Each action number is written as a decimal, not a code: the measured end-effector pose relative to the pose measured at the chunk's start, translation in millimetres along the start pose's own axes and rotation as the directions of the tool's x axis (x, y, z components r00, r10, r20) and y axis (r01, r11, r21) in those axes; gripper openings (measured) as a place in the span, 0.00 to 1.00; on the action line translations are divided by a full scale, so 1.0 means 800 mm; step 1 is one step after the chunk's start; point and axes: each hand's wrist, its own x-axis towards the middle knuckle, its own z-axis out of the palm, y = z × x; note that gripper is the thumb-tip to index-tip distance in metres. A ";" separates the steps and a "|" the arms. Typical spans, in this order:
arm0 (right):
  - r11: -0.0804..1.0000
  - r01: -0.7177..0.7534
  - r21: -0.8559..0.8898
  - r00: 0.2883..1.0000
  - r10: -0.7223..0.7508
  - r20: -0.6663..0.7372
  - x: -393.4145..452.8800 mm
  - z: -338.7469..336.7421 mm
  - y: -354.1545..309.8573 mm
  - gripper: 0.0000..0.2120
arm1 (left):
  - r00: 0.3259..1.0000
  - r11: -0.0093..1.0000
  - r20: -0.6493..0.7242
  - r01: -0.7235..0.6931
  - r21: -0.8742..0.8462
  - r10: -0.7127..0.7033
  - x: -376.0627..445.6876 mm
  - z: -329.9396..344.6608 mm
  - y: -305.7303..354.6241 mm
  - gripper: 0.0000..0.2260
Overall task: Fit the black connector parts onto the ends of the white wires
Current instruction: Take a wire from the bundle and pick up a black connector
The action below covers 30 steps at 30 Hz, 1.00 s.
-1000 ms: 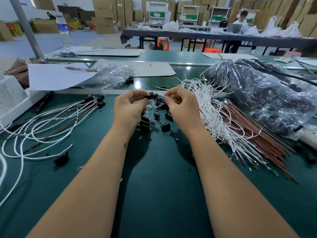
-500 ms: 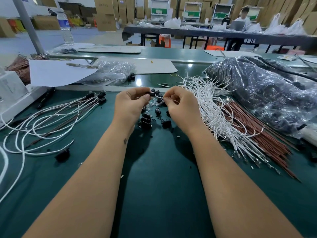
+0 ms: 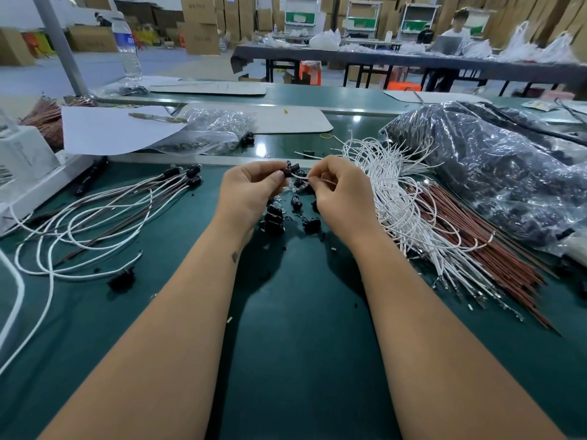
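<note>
My left hand (image 3: 251,188) pinches a small black connector part (image 3: 288,171) between thumb and fingers. My right hand (image 3: 341,192) pinches the end of a white wire (image 3: 300,176), whose tip meets that connector. Both hands are raised a little above a scatter of loose black connector parts (image 3: 274,217) on the green mat. A big bundle of loose white wires (image 3: 394,198) lies just right of my right hand. Wires fitted with black connectors (image 3: 190,176) lie to the left.
Brown wires (image 3: 476,249) lie beside the white bundle. A large plastic bag of black parts (image 3: 495,166) fills the right side. A smaller clear bag (image 3: 216,128) and white paper (image 3: 108,128) sit behind. A lone black connector (image 3: 122,277) rests at the left. A white box (image 3: 22,157) stands far left.
The view has shifted slightly. My hands have drawn a little apart, and a short stretch of white wire now shows between them, running into the black connector.
</note>
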 end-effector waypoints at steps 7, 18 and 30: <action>0.997 0.033 -0.071 0.999 -0.034 -0.012 -0.002 0.002 0.000 0.05 | 0.999 1.000 0.046 0.013 0.003 -0.013 -0.009 0.006 -0.002 0.07; 0.999 0.037 -0.024 0.999 -0.037 -0.030 -0.005 0.005 -0.004 0.04 | 0.995 0.956 0.048 0.097 -0.277 -0.088 -0.008 0.008 0.000 0.04; 0.997 0.046 -0.060 0.994 -0.051 -0.093 -0.006 0.001 -0.009 0.03 | 0.986 0.956 0.126 0.136 -0.259 -0.106 -0.009 0.008 -0.002 0.05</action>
